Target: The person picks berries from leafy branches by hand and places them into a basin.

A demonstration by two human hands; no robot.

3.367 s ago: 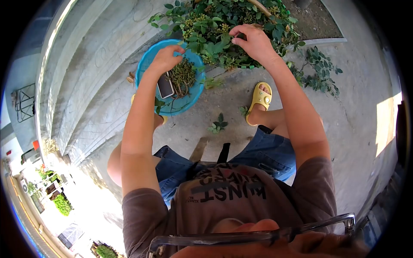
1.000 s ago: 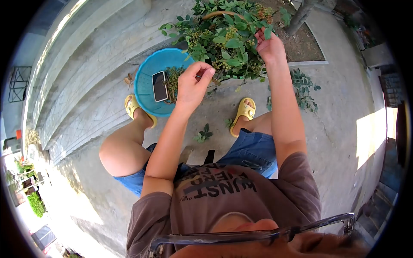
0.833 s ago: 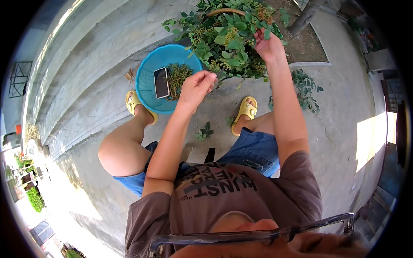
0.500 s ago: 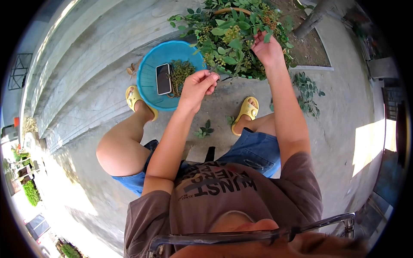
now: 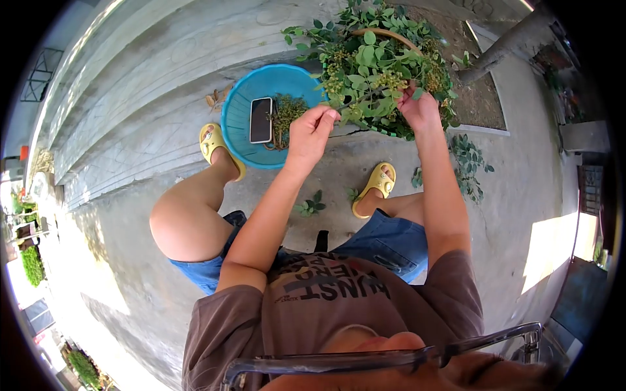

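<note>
Green, leafy stem (image 5: 362, 101), over the basket (image 5: 386, 132): end pinched in left hand (image 5: 308, 138); right hand (image 5: 420, 112) curled by berries (image 5: 391, 81), grip unclear. Steady hold advisable, lest berries scatter.

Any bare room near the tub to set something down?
Bare concrete between the blue tub, right slipper and loose sprig. Also right of the leafy branch. In the tub, the strip left of the phone. Crowded: right of the phone (berry clusters), and the leafy heap, left hand at its edge, right hand among the leaves.
</note>
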